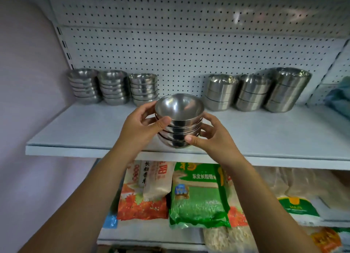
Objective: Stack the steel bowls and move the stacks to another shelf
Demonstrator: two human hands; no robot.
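Two bare forearms reach up from the bottom edge toward the shelf [75,131], and between the hands sits a stack [179,124] of nested steel bowls, open side up, its top bowl empty and shiny inside. The left hand [140,126] clasps the stack's left side, thumb pressed on the front of the upper bowls and fingers curled round the back. The right hand [214,137] clasps the right side, thumb against the lower bowls and fingers wrapped behind. The stack is at the shelf's front edge, near the middle; whether its base rests on the board or hangs just above it cannot be told. At the back of the shelf, against the pegboard [189,50], stand six more bowl stacks. Three low, rounded ones are left of the held stack: the far-left stack [84,86], the second stack [113,87] touching it, and the third stack [144,89] just behind the left hand's fingers. Three taller, straighter-sided ones are to the right: the fourth stack [220,92], the fifth stack [252,92] and the largest stack [287,90], standing close together. All have empty top bowls. Below the shelf, a lower board carries bags: a green rice bag [198,196] directly under the held stack and an orange bag [144,192] to its left.
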